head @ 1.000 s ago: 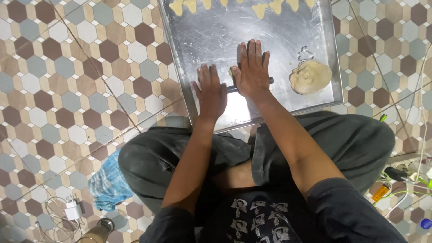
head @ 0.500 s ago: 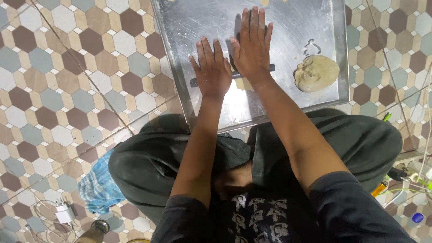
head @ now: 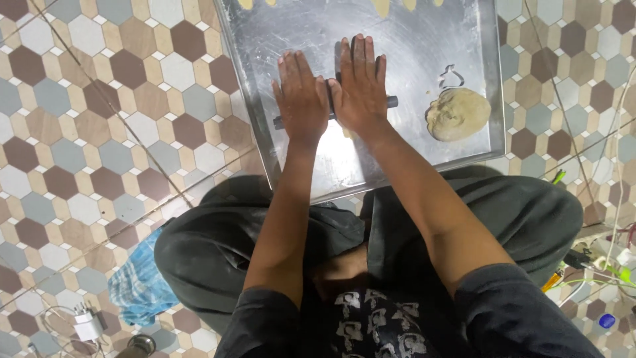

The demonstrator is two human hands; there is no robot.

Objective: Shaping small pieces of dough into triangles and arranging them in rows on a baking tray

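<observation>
A large metal tray (head: 411, 40) lies on the tiled floor in front of my crossed legs. My left hand (head: 301, 96) and my right hand (head: 361, 83) lie flat, side by side, palms down on a thin dark rolling pin (head: 392, 101) that runs across the tray. Both hands have their fingers stretched forward. Whatever lies under the pin is hidden by the hands. A lump of pale dough (head: 457, 114) sits on the tray to the right of my right hand. A small metal cookie cutter (head: 450, 78) stands just behind it.
Cut pale dough pieces (head: 381, 6) line the tray's far edge. A blue cloth (head: 136, 282) lies by my left knee, a white charger (head: 86, 325) with cable near it. Cables and small colourful items (head: 616, 268) lie at the right on the hexagon-tiled floor.
Both hands have slid together on the rolling pin across the tray, away from me and a little back, and now lie closer to each other. The dough lump has stayed in place.
</observation>
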